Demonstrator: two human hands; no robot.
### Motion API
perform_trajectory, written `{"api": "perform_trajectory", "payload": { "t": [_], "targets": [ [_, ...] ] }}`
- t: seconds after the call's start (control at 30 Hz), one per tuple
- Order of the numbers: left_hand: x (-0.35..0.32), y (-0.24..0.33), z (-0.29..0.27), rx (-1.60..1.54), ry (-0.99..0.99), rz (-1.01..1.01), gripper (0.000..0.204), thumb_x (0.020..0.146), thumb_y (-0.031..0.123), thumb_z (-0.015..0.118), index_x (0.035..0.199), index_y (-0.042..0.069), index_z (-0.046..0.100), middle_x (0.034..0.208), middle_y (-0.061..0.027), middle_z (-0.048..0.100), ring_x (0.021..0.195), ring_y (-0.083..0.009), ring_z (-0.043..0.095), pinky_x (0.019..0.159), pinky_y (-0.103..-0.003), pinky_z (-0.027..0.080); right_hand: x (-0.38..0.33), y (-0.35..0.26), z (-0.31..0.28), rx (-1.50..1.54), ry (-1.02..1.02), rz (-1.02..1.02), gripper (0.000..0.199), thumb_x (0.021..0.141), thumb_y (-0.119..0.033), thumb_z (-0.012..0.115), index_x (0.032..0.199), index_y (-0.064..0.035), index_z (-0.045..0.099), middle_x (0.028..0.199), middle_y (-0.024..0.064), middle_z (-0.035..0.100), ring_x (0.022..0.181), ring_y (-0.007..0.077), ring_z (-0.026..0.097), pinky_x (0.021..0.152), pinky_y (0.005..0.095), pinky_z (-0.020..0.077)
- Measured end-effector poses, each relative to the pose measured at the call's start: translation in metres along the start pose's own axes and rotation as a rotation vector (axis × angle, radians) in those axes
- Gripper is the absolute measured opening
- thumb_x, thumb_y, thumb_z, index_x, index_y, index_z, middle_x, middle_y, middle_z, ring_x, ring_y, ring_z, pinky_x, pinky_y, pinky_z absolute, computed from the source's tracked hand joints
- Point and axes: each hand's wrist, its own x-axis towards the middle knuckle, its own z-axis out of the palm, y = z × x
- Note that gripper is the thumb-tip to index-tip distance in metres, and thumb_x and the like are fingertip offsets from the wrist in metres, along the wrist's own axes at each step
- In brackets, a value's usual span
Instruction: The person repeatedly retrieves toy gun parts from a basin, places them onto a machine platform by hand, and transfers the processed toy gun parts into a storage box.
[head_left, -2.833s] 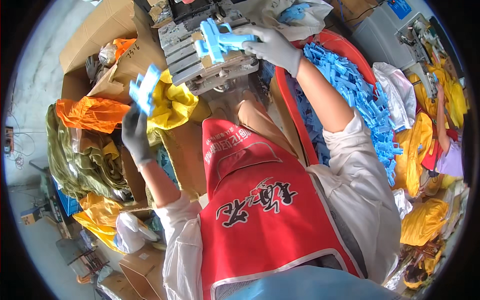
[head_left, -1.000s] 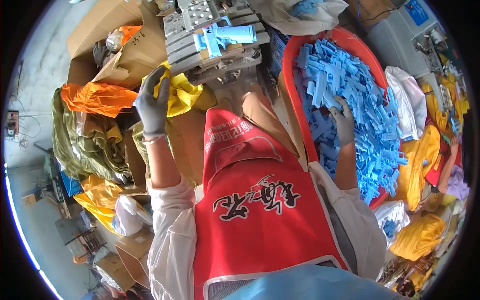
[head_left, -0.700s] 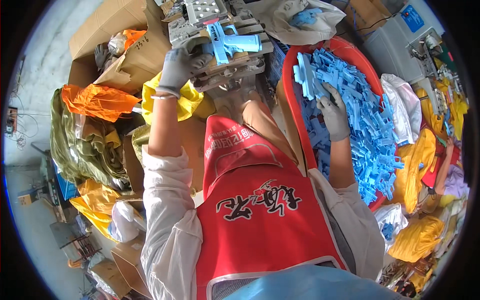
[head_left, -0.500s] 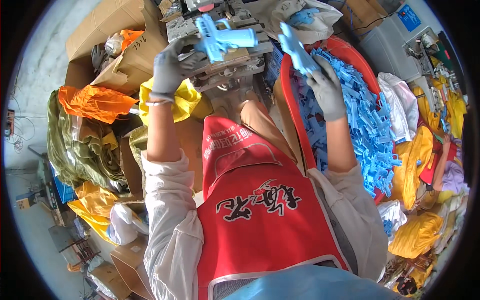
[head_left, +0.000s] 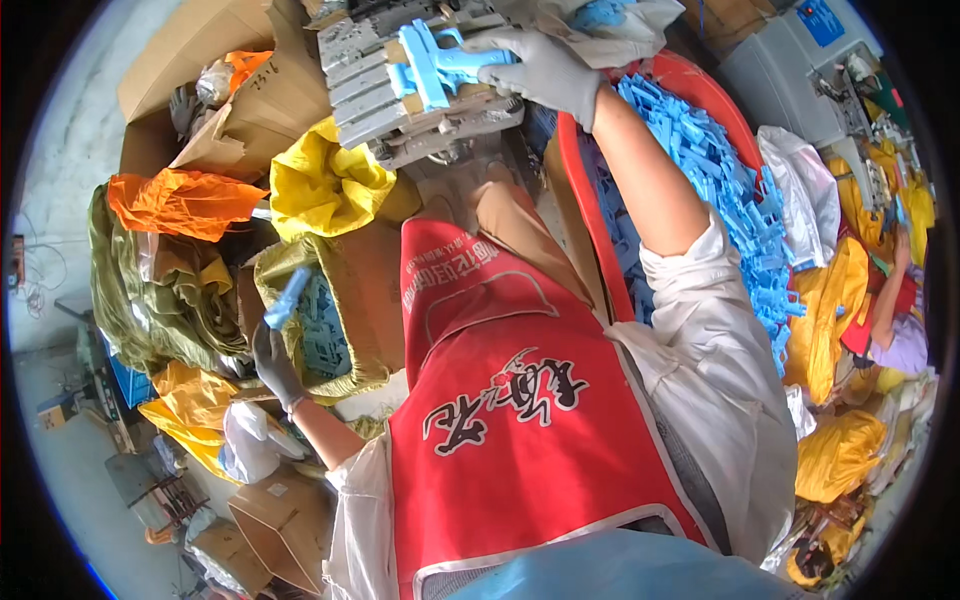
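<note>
On the wooden-topped bed of a grey metal machine [head_left: 360,103] lies a light blue toy pistol [head_left: 432,68]. My right hand [head_left: 550,75], in a grey glove, has its fingers closed round the grip end. Low on the left, my left hand [head_left: 275,365], also gloved, is beside a cardboard box lined with an olive woven sack [head_left: 375,372]. A second blue toy pistol [head_left: 287,297], smeared by motion, sticks up from its fingertips at the opening. Several blue pieces [head_left: 322,335] lie inside the sack.
A big red tub [head_left: 585,210] full of blue toy pistols stands on the right. Left of the machine are a yellow sack [head_left: 330,185], an orange sack [head_left: 185,203] and an open cardboard box [head_left: 230,130]. Another person's arm [head_left: 888,290] shows at the far right.
My left hand has gone from the machine down to the lined box with its toy pistol. My right hand has brought another pistol from above the red tub onto the machine bed.
</note>
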Motion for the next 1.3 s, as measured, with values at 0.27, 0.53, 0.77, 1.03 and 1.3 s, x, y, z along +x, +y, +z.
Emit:
{"api": "perform_trajectory", "payload": {
  "t": [0.27,0.53,0.77,1.03,1.3],
  "targets": [
    [-0.018,0.023,0.030,-0.070,-0.202,-0.044,0.036,0.095,0.024,0.056,0.119,-0.003,0.059,0.115,-0.0097,0.062,0.104,-0.0192,0.056,0.093,-0.030,0.044,-0.069,0.063,-0.045,0.089,0.242,0.075,0.041,0.092,-0.023,0.060,0.126,-0.0003,0.052,0.111,0.0119,0.063,0.099,0.0173,0.059,0.077,0.0285,0.0496],
    [0.007,0.070,0.095,0.083,-0.468,0.108,0.033,0.094,0.019,0.054,0.116,-0.005,0.061,0.111,-0.0117,0.066,0.098,-0.0202,0.061,0.088,-0.029,0.046,-0.241,0.236,0.039,-0.572,0.047,0.649,0.043,0.089,-0.032,0.048,0.130,-0.0171,0.051,0.123,0.0171,0.059,0.112,0.0365,0.056,0.095,0.0436,0.0445],
    [-0.006,0.129,0.129,0.118,-0.586,0.281,0.031,0.094,0.019,0.054,0.116,0.000,0.063,0.113,-0.0101,0.066,0.103,-0.0188,0.061,0.091,-0.030,0.045,-0.202,0.331,0.081,-0.526,0.280,1.017,0.052,0.090,-0.042,0.044,0.137,-0.0188,0.045,0.136,0.0180,0.048,0.123,0.0354,0.049,0.102,0.0479,0.0383],
    [-0.019,0.116,0.111,0.093,-0.621,0.172,0.028,0.094,0.014,0.053,0.117,0.000,0.063,0.111,-0.0075,0.066,0.100,-0.0145,0.060,0.089,-0.027,0.046,-0.217,0.293,0.013,-0.080,0.455,0.702,0.069,0.071,-0.041,0.074,0.128,-0.0088,0.053,0.107,0.0170,0.066,0.096,0.0287,0.065,0.083,0.0361,0.0507],
    [-0.005,0.127,0.120,0.120,-0.503,0.249,0.028,0.094,0.018,0.054,0.114,0.001,0.065,0.107,-0.0090,0.068,0.097,-0.0169,0.063,0.086,-0.029,0.047,-0.342,0.238,0.002,-0.361,0.184,0.721,0.045,0.075,-0.013,0.061,0.120,-0.0081,0.059,0.114,0.0186,0.063,0.110,0.0346,0.057,0.095,0.0391,0.0457]
  ]
}}
